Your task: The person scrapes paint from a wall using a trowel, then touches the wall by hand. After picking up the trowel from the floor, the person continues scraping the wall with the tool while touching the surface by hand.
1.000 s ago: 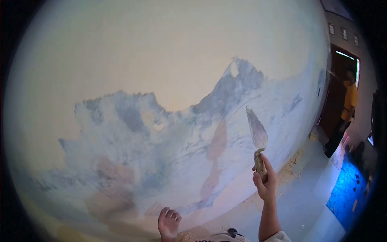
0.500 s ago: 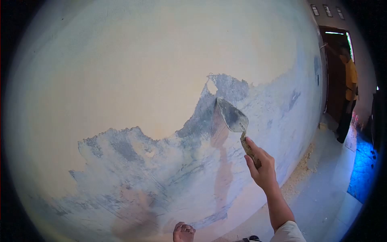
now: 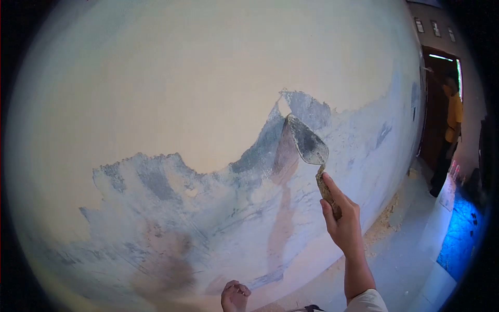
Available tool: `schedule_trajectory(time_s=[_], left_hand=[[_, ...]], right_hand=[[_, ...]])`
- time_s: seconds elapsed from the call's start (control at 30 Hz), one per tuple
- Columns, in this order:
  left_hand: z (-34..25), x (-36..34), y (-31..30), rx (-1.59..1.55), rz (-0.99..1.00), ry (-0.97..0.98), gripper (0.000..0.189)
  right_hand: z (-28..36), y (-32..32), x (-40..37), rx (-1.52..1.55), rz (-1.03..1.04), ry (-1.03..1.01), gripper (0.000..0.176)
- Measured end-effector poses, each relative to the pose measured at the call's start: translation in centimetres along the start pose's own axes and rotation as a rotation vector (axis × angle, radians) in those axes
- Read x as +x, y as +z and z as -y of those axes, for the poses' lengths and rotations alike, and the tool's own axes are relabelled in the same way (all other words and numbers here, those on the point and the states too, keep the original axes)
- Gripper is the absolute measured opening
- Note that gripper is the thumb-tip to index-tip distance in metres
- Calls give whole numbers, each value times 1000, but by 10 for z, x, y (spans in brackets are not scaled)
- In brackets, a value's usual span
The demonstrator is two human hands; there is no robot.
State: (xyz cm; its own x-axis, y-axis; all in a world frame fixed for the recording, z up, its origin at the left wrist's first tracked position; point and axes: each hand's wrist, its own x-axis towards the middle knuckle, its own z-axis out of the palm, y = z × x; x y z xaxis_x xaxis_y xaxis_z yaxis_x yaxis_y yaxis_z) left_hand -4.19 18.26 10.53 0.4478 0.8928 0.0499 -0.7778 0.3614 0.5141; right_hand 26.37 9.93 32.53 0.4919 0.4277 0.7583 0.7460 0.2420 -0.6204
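Observation:
My right hand [image 3: 345,223] is wrapped round the handle of a trowel [image 3: 310,144], its index finger stretched along the grip. The pointed blade, smeared with grey, lies against or very near the wall [image 3: 171,93], and its tip is just below a small cream patch [image 3: 284,107]. Around the blade the cream coat is gone and a rough blue-grey layer [image 3: 312,110] shows, with a ragged upper edge. Low in the view, my left hand [image 3: 235,296] is held close to the wall with its fingers curled in; I see nothing in it.
Crumbs of scraped coating [image 3: 387,221] lie along the foot of the wall on the pale floor [image 3: 387,270]. At the right, a person in a yellow shirt [image 3: 454,117] stands by a dark door [image 3: 434,104], an arm raised to the wall. A bright blue sheet [image 3: 460,234] covers part of the floor.
The view has shifted slightly. The trowel tip has moved up a little, closer to the small cream patch. My left hand stays low with its fingers curled.

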Motion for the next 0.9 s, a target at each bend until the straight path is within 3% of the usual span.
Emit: schedule_trajectory(time_s=[0.4, 0.5, 0.57, 0.63, 0.67, 0.73, 0.8, 0.87, 0.9], left_hand=[[-10, 5, -3, 9, 146, -86, 27], [-8, 6, -1, -24, 133, -113, 27], [-11, 0, -5, -54, 96, -136, 28], [-12, -2, -12, 51, 185, -128, 27], [-16, -4, -15, 44, 191, -125, 27], [-24, -8, -21, 68, 154, -130, 27], [-32, -13, -26, 40, 128, -101, 27], [-42, -20, -35, 31, 84, -88, 27], [-48, -23, -41, 63, 83, -96, 28]], right_hand=[[8, 7, -13, -17, -14, 54, 57], [6, 16, 8, -40, -116, -121, 57], [19, 13, 16, -33, -80, -8, 57], [40, 8, 15, -42, -3, 192, 56], [36, 11, 8, -46, -4, 184, 56], [16, 22, -15, -93, -95, -46, 55], [18, 29, -18, -61, -97, -61, 55], [35, 31, -11, -82, -99, 80, 55], [54, 24, -6, -124, -16, 309, 56]])
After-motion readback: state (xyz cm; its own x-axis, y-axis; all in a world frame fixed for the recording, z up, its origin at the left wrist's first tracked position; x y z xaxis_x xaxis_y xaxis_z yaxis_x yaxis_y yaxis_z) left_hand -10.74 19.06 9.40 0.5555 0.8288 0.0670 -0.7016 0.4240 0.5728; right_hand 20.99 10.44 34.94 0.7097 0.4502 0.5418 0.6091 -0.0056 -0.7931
